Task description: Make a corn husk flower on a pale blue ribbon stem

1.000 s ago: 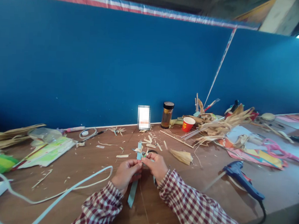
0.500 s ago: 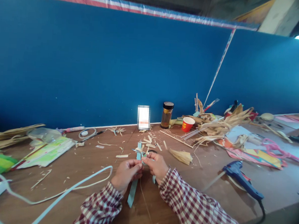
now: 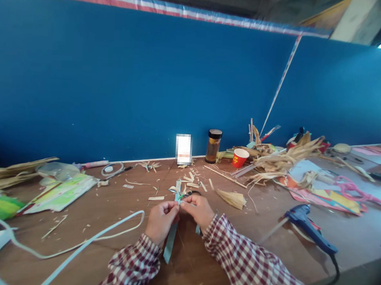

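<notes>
Both of my hands meet over the brown table [image 3: 116, 215], in checked red and white sleeves. My left hand [image 3: 160, 221] is closed, pinching a pale blue strip [image 3: 171, 243] that hangs down toward me and pokes up between the fingers. My right hand [image 3: 198, 210] is closed too, pinching the same strip at its top, where a small dried husk piece [image 3: 176, 189] sticks out. The two thumbs nearly touch.
A blue hot glue gun [image 3: 304, 224] lies at the right with its cord. Dried corn husks [image 3: 282, 160], a red paper cup [image 3: 240, 158] and a dark jar [image 3: 213, 145] stand at the back. A pale blue cord [image 3: 89, 242] loops at the left. Husk scraps litter the middle.
My hands have shifted slightly toward me and the strip's top end now shows shorter above my fingers. Nothing else has moved.
</notes>
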A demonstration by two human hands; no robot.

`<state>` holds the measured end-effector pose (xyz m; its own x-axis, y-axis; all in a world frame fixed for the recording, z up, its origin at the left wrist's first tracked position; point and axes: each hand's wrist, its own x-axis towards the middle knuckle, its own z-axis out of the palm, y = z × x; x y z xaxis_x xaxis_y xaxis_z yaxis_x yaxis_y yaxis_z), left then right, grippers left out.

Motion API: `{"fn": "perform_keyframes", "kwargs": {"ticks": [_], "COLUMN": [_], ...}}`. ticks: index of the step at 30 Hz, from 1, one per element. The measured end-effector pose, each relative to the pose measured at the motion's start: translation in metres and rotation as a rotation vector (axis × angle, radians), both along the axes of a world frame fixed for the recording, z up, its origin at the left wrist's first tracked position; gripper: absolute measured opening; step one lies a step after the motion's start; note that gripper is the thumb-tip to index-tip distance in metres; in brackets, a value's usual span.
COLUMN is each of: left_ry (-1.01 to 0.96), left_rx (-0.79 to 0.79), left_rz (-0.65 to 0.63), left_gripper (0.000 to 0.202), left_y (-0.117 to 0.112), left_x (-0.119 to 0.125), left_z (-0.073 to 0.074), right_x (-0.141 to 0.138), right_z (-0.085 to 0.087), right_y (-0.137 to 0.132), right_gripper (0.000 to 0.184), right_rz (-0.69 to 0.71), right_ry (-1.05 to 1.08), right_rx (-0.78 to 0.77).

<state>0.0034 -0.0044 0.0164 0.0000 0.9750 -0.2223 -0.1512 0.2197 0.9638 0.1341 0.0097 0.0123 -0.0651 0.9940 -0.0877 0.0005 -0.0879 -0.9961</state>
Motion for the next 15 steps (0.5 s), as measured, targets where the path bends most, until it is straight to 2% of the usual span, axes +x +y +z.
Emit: {"fn": "perform_keyframes", "kwargs": {"ticks": [6,15], "left_ry": [0.061,0.073], "left_rx": [0.032,0.081], "left_rz": [0.044,0.017], "left_gripper": [0.022,0.021], "left_y": [-0.0016,0.0017], "left_x": [0.0035,0.0009], "left_z": [0.0007,-0.0013], "right_x": [-0.0008,-0.0020], "right_z": [0.0026,0.0041], "right_y": [-0.0025,-0.0019], "right_gripper": [0.013,0.014], "right_rz": [0.005,0.025], "right_ry": [0.011,0.089], "right_rx": [-0.011,-0.048]}}
